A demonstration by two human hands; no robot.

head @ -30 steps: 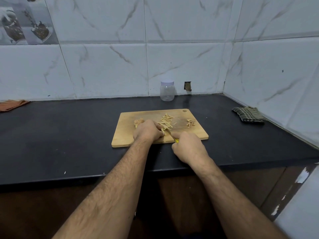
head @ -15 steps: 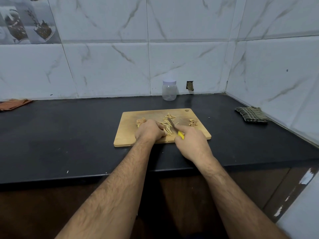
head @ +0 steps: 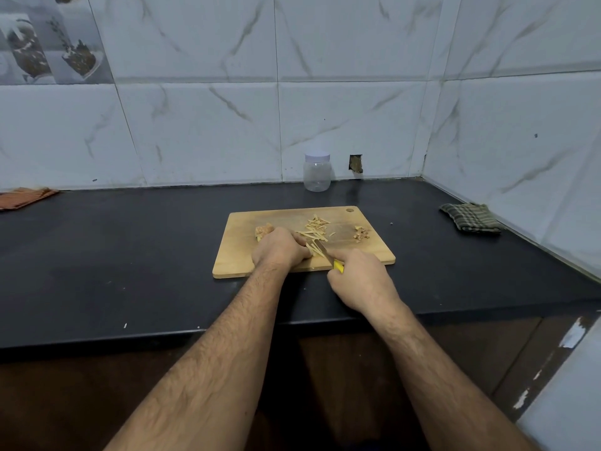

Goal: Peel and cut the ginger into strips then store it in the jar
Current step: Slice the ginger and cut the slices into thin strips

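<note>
Most ginger strips [head: 313, 226] already lie cut on the board [head: 239, 252]; the left hand [head: 279, 247] pins down what seems a last slice, the right hand [head: 359, 278] grips the knife [head: 328, 255]. Jar [head: 317, 172] stands capped, unfilled.

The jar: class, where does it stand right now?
In the head view the jar stands at the back of the counter against the tiled wall, beyond the cutting board, with its lid on.

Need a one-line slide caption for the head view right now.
Left hand steadies ginger on the cutting board while right hand slices strips with a yellow-handled knife; jar waits behind, lid on.
</note>
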